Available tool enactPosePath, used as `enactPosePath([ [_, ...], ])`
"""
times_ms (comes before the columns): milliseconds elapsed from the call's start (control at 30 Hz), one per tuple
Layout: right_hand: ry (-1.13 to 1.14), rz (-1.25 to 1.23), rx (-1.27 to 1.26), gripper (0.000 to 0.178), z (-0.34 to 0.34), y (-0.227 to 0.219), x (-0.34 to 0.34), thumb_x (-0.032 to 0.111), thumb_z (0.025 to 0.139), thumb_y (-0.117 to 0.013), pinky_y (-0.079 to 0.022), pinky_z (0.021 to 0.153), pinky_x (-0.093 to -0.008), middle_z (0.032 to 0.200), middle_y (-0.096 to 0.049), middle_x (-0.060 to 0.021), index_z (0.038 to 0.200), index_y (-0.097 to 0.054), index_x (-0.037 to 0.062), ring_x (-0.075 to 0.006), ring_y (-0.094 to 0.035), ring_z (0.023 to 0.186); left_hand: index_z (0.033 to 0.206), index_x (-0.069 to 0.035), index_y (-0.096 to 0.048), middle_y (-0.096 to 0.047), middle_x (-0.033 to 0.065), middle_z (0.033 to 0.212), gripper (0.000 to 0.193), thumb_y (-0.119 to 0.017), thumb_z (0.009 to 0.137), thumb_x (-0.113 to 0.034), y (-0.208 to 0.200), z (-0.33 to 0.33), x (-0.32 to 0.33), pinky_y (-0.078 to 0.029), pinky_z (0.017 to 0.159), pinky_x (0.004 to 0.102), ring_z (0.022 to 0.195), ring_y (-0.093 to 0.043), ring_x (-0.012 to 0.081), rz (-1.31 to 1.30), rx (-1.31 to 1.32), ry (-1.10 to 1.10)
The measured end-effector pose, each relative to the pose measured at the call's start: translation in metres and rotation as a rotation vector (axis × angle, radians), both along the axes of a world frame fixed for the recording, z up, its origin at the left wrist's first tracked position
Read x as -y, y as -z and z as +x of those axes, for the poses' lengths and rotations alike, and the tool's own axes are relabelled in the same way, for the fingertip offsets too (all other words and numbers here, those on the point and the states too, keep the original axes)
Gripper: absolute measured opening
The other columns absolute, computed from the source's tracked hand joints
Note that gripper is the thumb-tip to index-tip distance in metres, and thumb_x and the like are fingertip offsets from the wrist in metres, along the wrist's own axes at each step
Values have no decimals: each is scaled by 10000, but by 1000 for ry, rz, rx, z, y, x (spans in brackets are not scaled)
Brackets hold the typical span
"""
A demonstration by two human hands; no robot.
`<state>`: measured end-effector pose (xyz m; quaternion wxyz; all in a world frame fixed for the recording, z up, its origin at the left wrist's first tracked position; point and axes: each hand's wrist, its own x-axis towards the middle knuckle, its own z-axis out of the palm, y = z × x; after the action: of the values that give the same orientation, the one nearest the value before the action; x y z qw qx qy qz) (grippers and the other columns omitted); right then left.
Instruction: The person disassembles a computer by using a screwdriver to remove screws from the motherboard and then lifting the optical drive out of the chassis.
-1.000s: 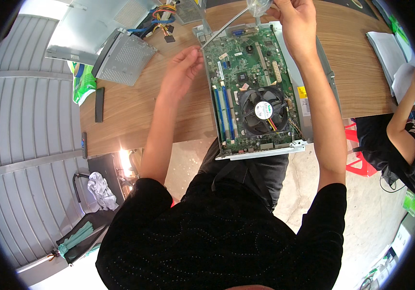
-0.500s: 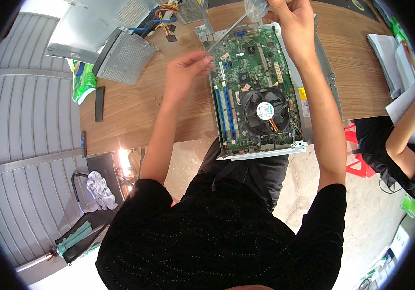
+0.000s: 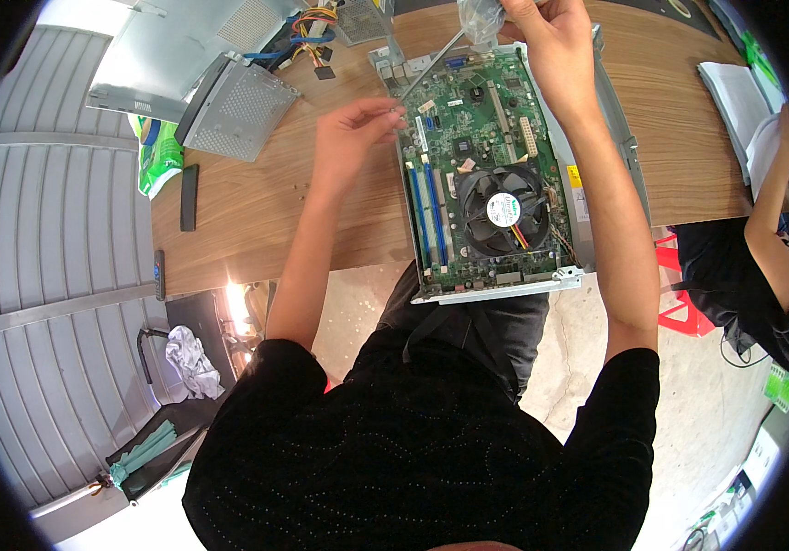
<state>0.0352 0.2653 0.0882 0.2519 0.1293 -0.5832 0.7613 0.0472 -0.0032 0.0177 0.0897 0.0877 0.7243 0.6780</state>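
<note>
So the fan (image 3: 504,211) on this green circuit board (image 3: 468,101) has a round white label with small print and a greenish mark in the middle. There's a yellow sticker (image 3: 575,177) on the metal tray (image 3: 628,156) just right of the board, plus a narrow white label (image 3: 420,135) near the blue memory slots (image 3: 437,216).

Right hand (image 3: 559,55) has its fingers closed on the clear handle of a screwdriver (image 3: 431,64), whose shaft slants down to the board's left edge. Left hand (image 3: 355,133) has its fingertips bunched right by the tip; can't tell if they're pinching the tip or something tiny.

Edges: board sits in the tray, and the tray's near end pokes past the desk (image 3: 247,220) over the person's lap. Wide strip of wood between tray and the black bar (image 3: 190,197) off left, wood on the right too, up to the papers (image 3: 729,110). Tighter at upper left: perforated metal box (image 3: 243,106) and cables (image 3: 313,37).
</note>
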Motion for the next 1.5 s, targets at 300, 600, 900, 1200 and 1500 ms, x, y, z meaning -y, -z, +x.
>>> enactPosePath([
  [300, 2, -17, -5, 398, 1, -1, 2, 159, 1026, -630, -513, 659, -216, 1070, -696, -62, 1372, -469, 45, -91, -653, 886, 1161, 38, -711, -766, 121, 1060, 239, -718, 932, -31, 3, 0, 1, -598, 770, 305, 909, -738, 178, -20, -22, 8],
  [600, 4, -13, -15, 390, 0, 2, 1, 152, 1024, -630, -496, 642, -212, 1068, -698, -63, 1365, -468, 54, -86, -644, 861, 1167, 34, -707, -765, 128, 1057, 242, -714, 936, -33, 1, 1, -1, -594, 756, 300, 893, -738, 179, -16, -15, 0],
  [900, -5, -7, 4, 412, -2, 3, -3, 153, 1023, -631, -483, 641, -212, 1073, -694, -52, 1386, -460, 60, -78, -642, 870, 1162, 39, -705, -764, 129, 1061, 237, -711, 934, -29, 1, 2, -2, -592, 759, 300, 882, -735, 177, -36, 4, -13],
  [1200, 8, -3, -19, 398, 0, 0, 2, 125, 1016, -636, -493, 665, -224, 1072, -678, -48, 1370, -475, 39, -96, -652, 910, 1162, 36, -705, -765, 125, 1061, 242, -718, 929, -28, 2, 1, -2, -588, 760, 296, 889, -736, 175, -29, -12, 3],
  [1500, 70, -11, -16, 316, -1, 1, 5, 126, 1010, -652, -484, 647, -225, 995, -669, -30, 1278, -517, 29, -78, -614, 830, 1158, 42, -706, -767, 124, 1047, 240, -717, 927, -22, 4, 0, -2, -585, 754, 293, 887, -735, 169, -38, -19, 4],
])
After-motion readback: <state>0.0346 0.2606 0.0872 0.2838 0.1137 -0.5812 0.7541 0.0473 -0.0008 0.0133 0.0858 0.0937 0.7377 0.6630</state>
